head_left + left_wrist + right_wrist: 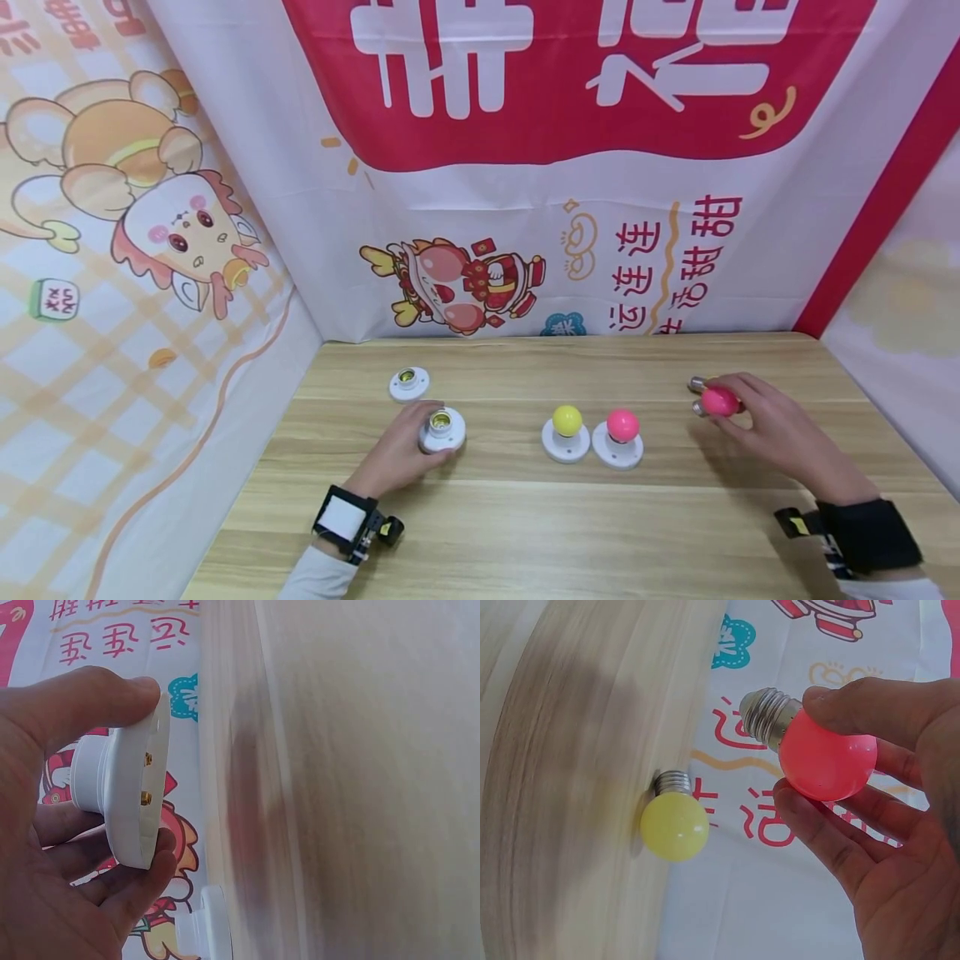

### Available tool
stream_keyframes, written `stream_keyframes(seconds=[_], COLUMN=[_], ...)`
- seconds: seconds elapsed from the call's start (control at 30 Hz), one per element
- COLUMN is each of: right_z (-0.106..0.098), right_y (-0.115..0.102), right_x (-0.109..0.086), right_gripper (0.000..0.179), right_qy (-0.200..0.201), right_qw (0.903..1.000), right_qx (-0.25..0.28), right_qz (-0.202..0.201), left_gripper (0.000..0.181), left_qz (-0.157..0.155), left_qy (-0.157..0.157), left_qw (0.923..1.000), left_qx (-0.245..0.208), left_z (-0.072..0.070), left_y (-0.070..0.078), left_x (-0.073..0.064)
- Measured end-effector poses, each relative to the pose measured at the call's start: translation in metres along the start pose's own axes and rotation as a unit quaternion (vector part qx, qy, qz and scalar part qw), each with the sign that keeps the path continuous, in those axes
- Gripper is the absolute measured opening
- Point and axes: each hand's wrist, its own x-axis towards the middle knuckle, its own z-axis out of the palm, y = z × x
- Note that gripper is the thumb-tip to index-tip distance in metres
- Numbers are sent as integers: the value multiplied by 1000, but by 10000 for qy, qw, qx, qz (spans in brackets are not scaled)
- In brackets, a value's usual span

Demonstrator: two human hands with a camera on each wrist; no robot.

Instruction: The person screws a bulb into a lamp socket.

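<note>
My left hand grips a round white lamp socket by its edges, thumb on one side and fingers on the other. In the left wrist view the socket is held clear of the table, with brass screws showing on its underside. Between thumb and fingertips, my right hand holds a pink light bulb by its glass, its metal screw base bare. A yellow bulb lies on the table beside that hand; the head view shows only its metal base.
Another socket without a bulb sits on the wooden table behind my left hand. Mid-table, a yellow bulb and a pink bulb stand upright in two adjacent sockets. Printed cloth hangs along the back and sides.
</note>
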Motion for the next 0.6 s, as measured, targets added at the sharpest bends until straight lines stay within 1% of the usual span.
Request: stream_keyframes(seconds=[0.13, 0.23, 0.4, 0.6], right_z=[0, -1, -1, -2], right_y=[-3, -5, -8, -14], right_x=[2, 3, 4, 5], right_gripper=[58, 58, 59, 59], right_qy=[13, 96, 249, 265], right_qw=[10000, 9997, 9989, 9984], right_qx=[-10, -30, -90, -118], right_qz=[-88, -210, -379, -487], left_gripper=[80, 79, 81, 82], left_qz=[120, 184, 177, 234], left_qy=[4, 32, -31, -89], left_qw=[9999, 9998, 9998, 9997], left_qx=[29, 46, 29, 80], left_z=[2, 4, 5, 7], left_y=[1, 2, 6, 10], left_x=[1, 1, 1, 0])
